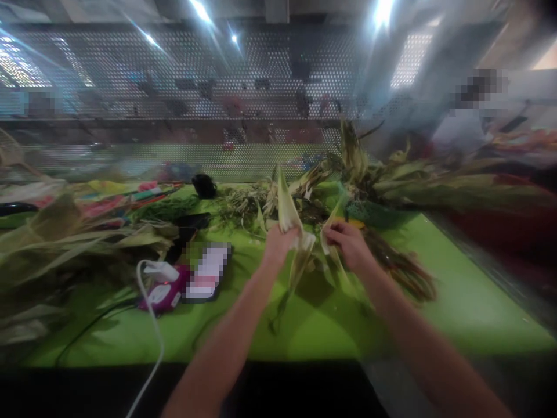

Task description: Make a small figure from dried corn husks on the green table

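Note:
My left hand [277, 247] is closed around a pale green corn husk [287, 200], its pointed end standing up and its white base near my fingers. Further leafy pieces hang down below that grip. Pinched between the fingers of my right hand [350, 242] is a thinner corn husk strip [325, 239], a short gap away from the left one. Whether the two pieces join lower down I cannot tell. Both hands are above the green table [322, 334].
Dried husks and stalks [248, 200] lie behind my hands, with brown strands [407, 270] to the right. At left are a husk pile [39, 267], a purple power adapter [163, 293] with a white cable [159, 337], and a phone [208, 273]. A person [461, 128] is at back right.

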A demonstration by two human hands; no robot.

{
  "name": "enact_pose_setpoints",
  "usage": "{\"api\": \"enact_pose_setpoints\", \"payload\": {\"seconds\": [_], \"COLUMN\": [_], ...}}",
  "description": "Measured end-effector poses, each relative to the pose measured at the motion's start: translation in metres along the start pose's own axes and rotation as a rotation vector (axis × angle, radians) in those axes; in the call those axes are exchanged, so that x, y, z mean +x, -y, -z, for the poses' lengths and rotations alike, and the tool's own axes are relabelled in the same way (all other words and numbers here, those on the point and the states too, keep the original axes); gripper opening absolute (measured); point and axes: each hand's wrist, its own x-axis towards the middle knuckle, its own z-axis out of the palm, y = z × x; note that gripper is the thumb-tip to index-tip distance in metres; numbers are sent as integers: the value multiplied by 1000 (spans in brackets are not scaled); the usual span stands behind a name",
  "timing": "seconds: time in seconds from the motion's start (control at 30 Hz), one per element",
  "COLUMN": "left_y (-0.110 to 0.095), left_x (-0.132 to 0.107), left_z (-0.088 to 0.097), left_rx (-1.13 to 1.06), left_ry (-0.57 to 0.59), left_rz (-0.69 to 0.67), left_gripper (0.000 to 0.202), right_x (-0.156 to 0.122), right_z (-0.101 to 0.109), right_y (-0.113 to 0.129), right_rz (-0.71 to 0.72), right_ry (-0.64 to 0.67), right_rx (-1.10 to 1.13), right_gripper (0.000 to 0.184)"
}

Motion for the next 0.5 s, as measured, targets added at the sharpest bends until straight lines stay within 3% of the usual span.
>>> {"api": "enact_pose_setpoints", "payload": {"seconds": [0.2, 0.37, 0.5], "left_y": [-1, -1, 4], "left_x": [-12, -18, -18], "left_z": [-12, -16, -17], "left_rx": [163, 11, -80], "left_ry": [62, 188, 240], "left_rz": [-92, -89, -56], "left_gripper": [30, 29, 34], "right_x": [-4, -2, -1], "right_z": [-11, -11, -10], "right_y": [-7, -14, -16], "right_rz": [20, 126, 177], "right_ry": [49, 22, -17], "right_rx": [-133, -332, -280], "right_gripper": [28, 23, 27]}}
